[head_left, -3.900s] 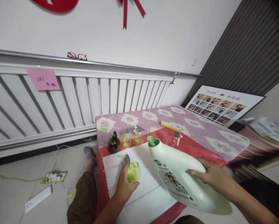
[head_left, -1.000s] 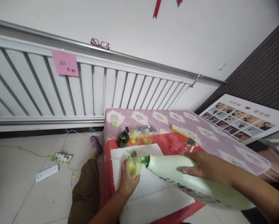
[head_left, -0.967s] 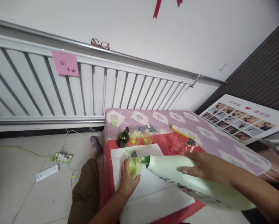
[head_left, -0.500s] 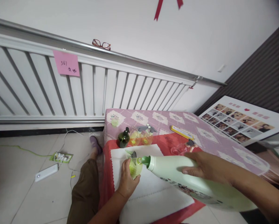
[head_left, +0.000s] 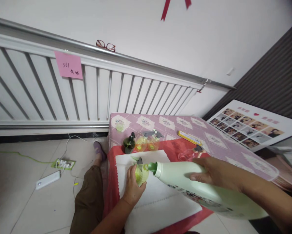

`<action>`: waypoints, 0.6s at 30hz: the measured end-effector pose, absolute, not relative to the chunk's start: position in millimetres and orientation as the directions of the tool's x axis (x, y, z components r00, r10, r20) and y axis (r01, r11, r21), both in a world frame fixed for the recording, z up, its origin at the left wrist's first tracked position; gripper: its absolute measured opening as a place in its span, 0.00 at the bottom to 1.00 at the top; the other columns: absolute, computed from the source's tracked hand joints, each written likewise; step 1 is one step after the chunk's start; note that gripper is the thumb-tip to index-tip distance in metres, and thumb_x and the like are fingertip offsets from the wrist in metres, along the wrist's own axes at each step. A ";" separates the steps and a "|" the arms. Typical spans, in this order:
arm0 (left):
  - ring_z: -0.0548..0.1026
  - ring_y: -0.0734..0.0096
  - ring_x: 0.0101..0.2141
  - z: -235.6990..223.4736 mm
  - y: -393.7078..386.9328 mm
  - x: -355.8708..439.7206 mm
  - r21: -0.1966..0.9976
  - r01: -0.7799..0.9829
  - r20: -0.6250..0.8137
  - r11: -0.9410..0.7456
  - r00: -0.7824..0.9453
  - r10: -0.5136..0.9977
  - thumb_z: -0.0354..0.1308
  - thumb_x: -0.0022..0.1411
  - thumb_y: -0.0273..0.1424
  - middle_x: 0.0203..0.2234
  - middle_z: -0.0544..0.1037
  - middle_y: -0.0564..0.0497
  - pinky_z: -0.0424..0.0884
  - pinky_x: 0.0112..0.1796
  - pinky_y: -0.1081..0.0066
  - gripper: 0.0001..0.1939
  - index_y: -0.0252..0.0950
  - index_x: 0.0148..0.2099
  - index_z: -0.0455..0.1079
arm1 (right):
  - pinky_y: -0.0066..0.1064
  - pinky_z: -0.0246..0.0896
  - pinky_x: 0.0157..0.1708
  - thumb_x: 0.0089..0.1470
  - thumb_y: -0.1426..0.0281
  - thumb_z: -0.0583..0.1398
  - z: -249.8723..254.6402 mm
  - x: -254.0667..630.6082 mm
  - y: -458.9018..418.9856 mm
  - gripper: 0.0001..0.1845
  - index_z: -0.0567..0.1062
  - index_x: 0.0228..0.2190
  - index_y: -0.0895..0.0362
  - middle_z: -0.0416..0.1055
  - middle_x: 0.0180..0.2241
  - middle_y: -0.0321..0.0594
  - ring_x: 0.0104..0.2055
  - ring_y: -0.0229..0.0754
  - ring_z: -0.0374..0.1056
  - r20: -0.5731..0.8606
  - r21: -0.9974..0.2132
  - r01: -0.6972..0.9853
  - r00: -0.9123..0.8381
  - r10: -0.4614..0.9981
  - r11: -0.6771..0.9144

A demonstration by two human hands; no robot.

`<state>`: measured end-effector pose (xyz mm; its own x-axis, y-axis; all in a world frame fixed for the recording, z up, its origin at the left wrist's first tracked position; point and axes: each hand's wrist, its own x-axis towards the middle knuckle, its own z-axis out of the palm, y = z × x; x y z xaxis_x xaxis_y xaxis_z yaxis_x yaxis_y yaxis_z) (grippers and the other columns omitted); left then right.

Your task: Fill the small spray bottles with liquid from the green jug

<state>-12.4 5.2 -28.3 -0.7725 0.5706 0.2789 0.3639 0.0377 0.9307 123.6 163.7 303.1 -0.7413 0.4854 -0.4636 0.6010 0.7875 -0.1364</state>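
Left hand: the left hand (head_left: 133, 188) is wrapped around the small yellow-green bottle (head_left: 142, 175), above the white mat (head_left: 165, 201).
Right hand: the right hand (head_left: 213, 174) grasps the large pale-green jug (head_left: 182, 175), tilted nearly flat, mouth to the left.
Spout: the green spout (head_left: 152, 167) lies at the mouth of the bottle; whether liquid is flowing cannot be told.
Bench: the bench (head_left: 216, 139) wears a purple patterned cover (head_left: 169, 123), overlaid in front by a red cloth (head_left: 170, 146), on which the mat lies.
Mat's far edge: a grey-green spray head (head_left: 139, 161), just beyond the left hand.
Back row: dark bottle (head_left: 129, 145), upright, beside two amber bottles (head_left: 153, 144) with grey heads.
Right of the row: yellow case (head_left: 189, 138) and, nearer, a clear pink item (head_left: 186, 155).
Wall side: a white radiator (head_left: 91, 92) bearing a pink note (head_left: 69, 65) marked 361; glasses (head_left: 105, 45) rest along the pipe (head_left: 141, 61) above.
Right side: a photo board (head_left: 248, 128) leans before a dark ribbed panel (head_left: 270, 71).
Floor: pale tiles (head_left: 45, 208), with a white box (head_left: 48, 179), cables and a purple shoe (head_left: 99, 150).
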 end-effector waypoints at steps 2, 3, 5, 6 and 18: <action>0.61 0.51 0.62 -28.2 5.1 -12.3 0.929 0.367 0.283 0.036 -0.771 0.571 0.61 0.48 0.24 0.58 0.61 0.39 0.59 0.62 0.50 0.41 0.34 0.64 0.52 | 0.35 0.63 0.31 0.51 0.44 0.57 304.3 123.4 162.9 0.25 0.75 0.32 0.53 0.79 0.33 0.45 0.36 0.54 0.74 -0.470 -0.128 0.601 -0.737 0.485 0.789; 0.61 0.51 0.61 -28.0 5.2 -12.3 0.929 0.369 0.285 0.034 -0.770 0.570 0.61 0.48 0.24 0.58 0.61 0.38 0.59 0.62 0.50 0.41 0.34 0.64 0.52 | 0.35 0.63 0.32 0.52 0.45 0.57 304.9 123.4 162.7 0.25 0.75 0.33 0.53 0.80 0.34 0.45 0.36 0.54 0.74 -0.475 -0.128 0.602 -0.735 0.484 0.788; 0.61 0.50 0.61 -27.7 5.3 -12.6 0.928 0.373 0.292 0.028 -0.768 0.570 0.61 0.48 0.24 0.58 0.62 0.38 0.59 0.61 0.50 0.41 0.33 0.64 0.52 | 0.36 0.64 0.33 0.52 0.46 0.57 305.6 123.5 162.3 0.25 0.76 0.35 0.53 0.80 0.35 0.45 0.37 0.54 0.75 -0.477 -0.135 0.600 -0.736 0.480 0.788; 0.61 0.50 0.61 -27.8 5.4 -12.8 0.927 0.375 0.295 0.025 -0.768 0.568 0.61 0.48 0.24 0.58 0.62 0.38 0.59 0.61 0.49 0.41 0.33 0.64 0.52 | 0.37 0.65 0.35 0.53 0.46 0.57 305.7 123.6 162.1 0.25 0.76 0.36 0.54 0.80 0.36 0.46 0.38 0.54 0.75 -0.476 -0.136 0.602 -0.737 0.481 0.787; 0.61 0.50 0.61 -31.7 5.5 -12.5 0.927 0.375 0.293 0.030 -0.770 0.567 0.61 0.48 0.24 0.58 0.62 0.38 0.59 0.61 0.50 0.41 0.33 0.64 0.52 | 0.38 0.65 0.39 0.54 0.46 0.56 311.3 118.7 157.0 0.27 0.75 0.40 0.56 0.79 0.41 0.49 0.42 0.56 0.75 -0.507 -0.059 0.604 -0.704 0.497 0.795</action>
<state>-12.5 5.5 -31.7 -0.7698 0.5670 0.2932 0.3750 0.0299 0.9266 118.7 157.0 311.3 -0.7041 0.4971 -0.5071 0.6038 0.7949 -0.0592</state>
